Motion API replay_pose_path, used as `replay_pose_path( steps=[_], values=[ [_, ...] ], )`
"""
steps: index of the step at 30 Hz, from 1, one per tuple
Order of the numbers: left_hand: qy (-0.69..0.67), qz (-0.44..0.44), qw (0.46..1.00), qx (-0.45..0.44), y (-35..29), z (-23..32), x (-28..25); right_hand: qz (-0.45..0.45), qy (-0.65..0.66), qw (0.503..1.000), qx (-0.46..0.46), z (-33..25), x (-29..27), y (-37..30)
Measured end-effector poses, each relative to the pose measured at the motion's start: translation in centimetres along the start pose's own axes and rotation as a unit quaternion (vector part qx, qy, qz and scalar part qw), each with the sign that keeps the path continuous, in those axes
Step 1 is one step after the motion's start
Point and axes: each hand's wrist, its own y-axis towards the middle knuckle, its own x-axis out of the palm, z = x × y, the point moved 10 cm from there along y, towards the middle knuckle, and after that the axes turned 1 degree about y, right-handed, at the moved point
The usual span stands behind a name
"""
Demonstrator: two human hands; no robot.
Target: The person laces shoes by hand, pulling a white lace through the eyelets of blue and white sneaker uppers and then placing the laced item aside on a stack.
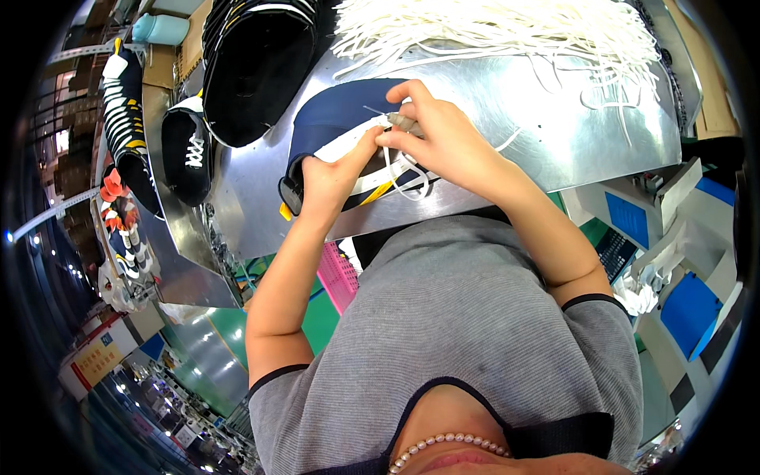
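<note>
- A navy shoe upper (336,119) with a white band is seen lying on the metal table (554,127), just above the person's chest.
- The upper's near edge is gripped by the left hand (336,170), fingers closed on it, thumb pressed to the white band.
- A thin grey tool (404,123) with a fine needle tip pointing toward 10 o'clock is pinched in the right hand (435,134), fingers closed narrow around it.
- A white lace (408,174) is looped below both hands, at 6 o'clock of the tool; a yellow tab (378,192) is noted beside it.
- A heap of loose white laces (491,28) is piled at 12 o'clock on the table, well apart from the hands.
- A stack of black shoes (253,63) stands at 10 o'clock; a single black shoe with white lacing (188,146) lies at 9 o'clock.
- A pink basket (339,277) is partly hidden behind the left forearm, below the table edge.
</note>
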Motion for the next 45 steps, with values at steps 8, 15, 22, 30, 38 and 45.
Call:
replay_pose_path(
  steps=[8, 15, 22, 30, 38, 45],
  values=[
    [0.004, -0.001, 1.000, -0.024, 0.2, 0.3, 0.3, 0.040, -0.064, 0.993, -0.086, -0.3, -1.8, -1.4],
    [0.018, -0.013, 0.998, -0.055, -0.1, 0.2, 0.5, 0.028, -0.113, 0.991, -0.071, -0.7, -1.5, -0.6],
    [0.015, 0.004, 0.998, -0.058, 0.0, 0.0, 0.2, 0.014, 0.013, 0.997, -0.070, 0.2, -1.8, -0.5],
    [0.025, -0.049, 0.995, -0.089, -1.0, -0.6, 1.1, -0.066, -0.255, 0.963, -0.062, -2.0, 1.2, 1.8],
    [-0.094, -0.136, 0.949, -0.268, -1.0, -3.3, 0.7, -0.093, -0.219, 0.971, 0.030, -1.9, -3.4, 1.5],
    [0.053, -0.049, 0.989, -0.126, 1.4, -1.0, 0.5, 0.131, -0.100, 0.967, -0.194, -0.1, -1.1, 0.8]
  ],
)
